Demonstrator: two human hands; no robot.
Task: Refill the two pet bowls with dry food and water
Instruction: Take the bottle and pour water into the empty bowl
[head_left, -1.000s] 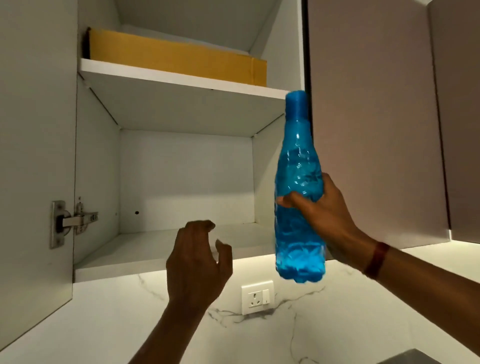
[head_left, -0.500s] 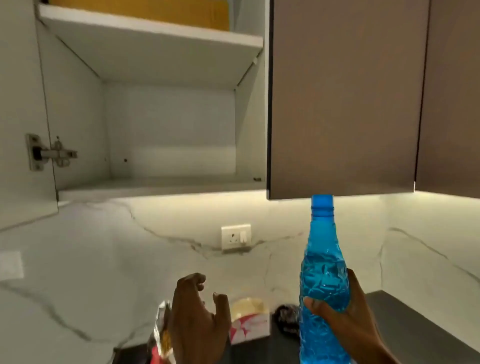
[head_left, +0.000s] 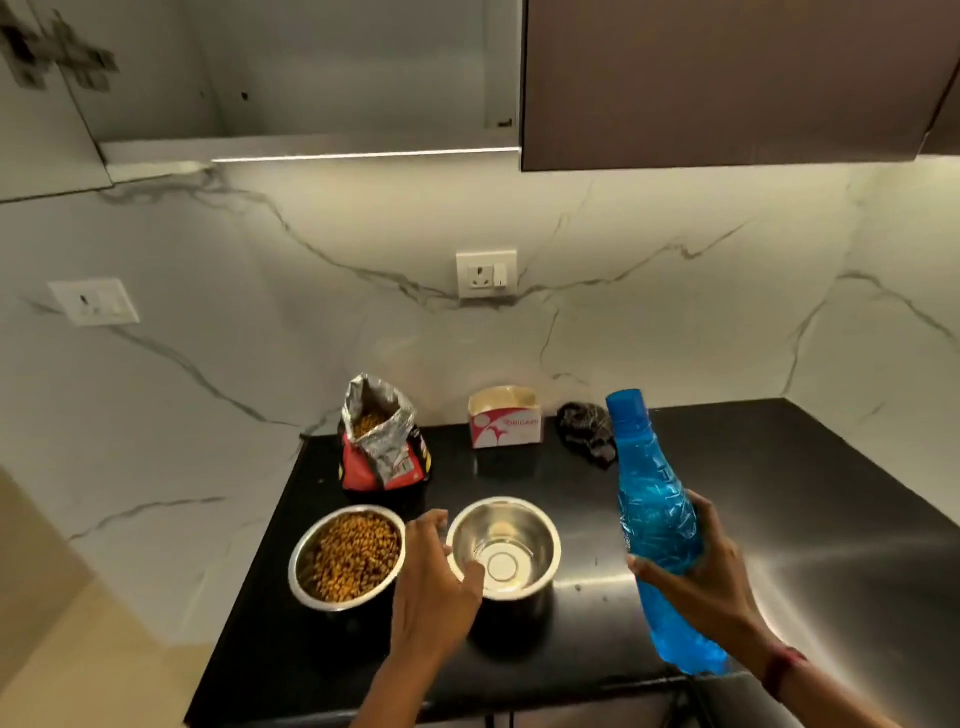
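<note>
White marble wall (head_left: 649, 322), black counter (head_left: 779, 493), brown cabinet (head_left: 727, 78), under-cabinet light (head_left: 363, 154), possibly LED strip.

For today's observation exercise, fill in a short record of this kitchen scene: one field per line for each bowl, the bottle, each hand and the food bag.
Left bowl: steel, holds dry food
Right bowl: steel, no food in it
Blue bottle: capped, tilted, lifted off the black counter
Right hand: gripping the bottle
Left hand: at the right bowl's rim, contact unclear
Food bag: open, behind the left bowl
</note>
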